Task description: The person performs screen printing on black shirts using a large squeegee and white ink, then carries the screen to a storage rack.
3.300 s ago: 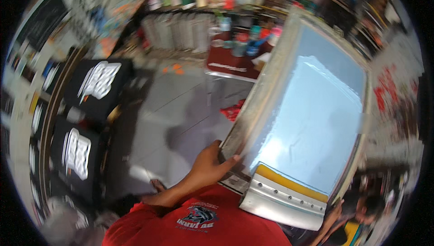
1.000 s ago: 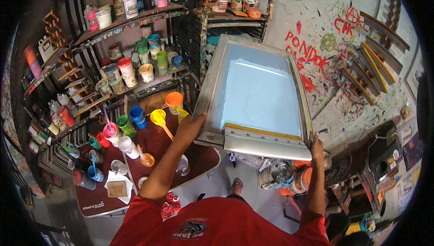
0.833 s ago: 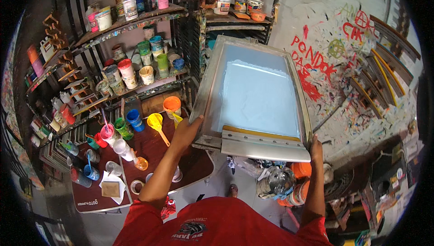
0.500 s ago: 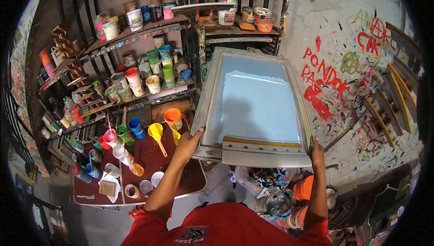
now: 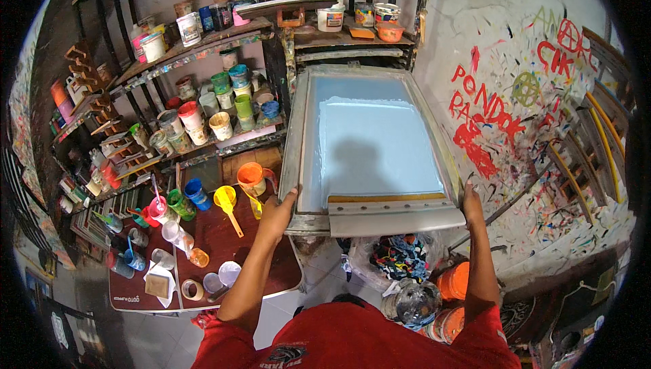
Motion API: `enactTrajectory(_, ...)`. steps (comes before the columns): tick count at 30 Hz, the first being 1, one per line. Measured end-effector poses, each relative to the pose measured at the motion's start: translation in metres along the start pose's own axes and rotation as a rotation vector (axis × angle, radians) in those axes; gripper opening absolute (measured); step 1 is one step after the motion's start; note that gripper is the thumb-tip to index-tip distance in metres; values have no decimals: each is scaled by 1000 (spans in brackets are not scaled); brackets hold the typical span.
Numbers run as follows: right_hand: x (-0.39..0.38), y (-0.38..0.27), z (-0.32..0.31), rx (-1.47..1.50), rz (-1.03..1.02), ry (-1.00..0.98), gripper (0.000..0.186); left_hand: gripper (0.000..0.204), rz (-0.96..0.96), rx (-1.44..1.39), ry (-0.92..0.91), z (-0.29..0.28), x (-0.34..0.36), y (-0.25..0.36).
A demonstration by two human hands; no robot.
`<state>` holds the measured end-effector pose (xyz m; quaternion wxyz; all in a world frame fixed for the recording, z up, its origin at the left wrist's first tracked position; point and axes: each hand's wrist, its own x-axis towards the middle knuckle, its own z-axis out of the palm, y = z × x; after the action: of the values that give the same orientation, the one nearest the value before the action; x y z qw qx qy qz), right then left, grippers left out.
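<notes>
A screen-printing frame (image 5: 296, 142) with pale blue mesh is held up in front of me. A lighter, wet-looking coat (image 5: 407, 159) covers most of the mesh, and a shadow falls across it. My left hand (image 5: 277, 214) is closed around the frame's near left edge, its thumb on top. At the near right corner, my right hand (image 5: 472, 208) grips the other side, close to the end of a squeegee (image 5: 390, 218). That squeegee, with a pale handle and a yellowish blade strip, lies across the frame's near end. The fingers under the frame are hidden.
Left of me, a dark red table (image 5: 271, 267) carries paint cups, a yellow ladle (image 5: 226, 201) and a tape roll (image 5: 192, 290). Shelves (image 5: 196, 47) of paint pots stand behind. Below the frame are a bag of rags (image 5: 400, 258) and orange buckets (image 5: 453, 281). Squeegees hang at right.
The frame's near end has moved farther from me, more on the right side, along with my right hand. More of the rag bag shows below. The whole view has shifted slightly.
</notes>
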<state>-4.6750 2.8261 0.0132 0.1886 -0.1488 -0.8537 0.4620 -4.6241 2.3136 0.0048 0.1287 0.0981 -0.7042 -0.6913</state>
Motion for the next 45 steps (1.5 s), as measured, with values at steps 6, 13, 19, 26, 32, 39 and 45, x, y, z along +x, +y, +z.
enactTrajectory(6, 43, -15, 7, -55, 39, -69, 83, 65, -68, 85, 34, 16, 33, -23)
enactTrajectory(13, 126, 12, 21, -71, 26, -101, 88, 64, -46, -49, 26, 51, 57, -14)
enactTrajectory(19, 166, -17, 20, 10, 70, -254, 82, 51, -130, -42, 68, 76, 69, 28)
enactTrajectory(26, 236, -14, 46, 206, 35, -374, 80, 32, -117, 185, 48, 84, 122, 38)
enactTrajectory(32, 282, -46, 77, 291, 108, -310, 80, 22, -206, -130, 55, 88, 182, 24)
enactTrajectory(39, 347, -71, 106, 386, 136, -497, 81, 27, -210, -193, 30, 96, 250, 30)
enactTrajectory(45, 403, -93, 145, 482, 198, -653, 81, 28, -243, -225, 38, 87, 327, 18)
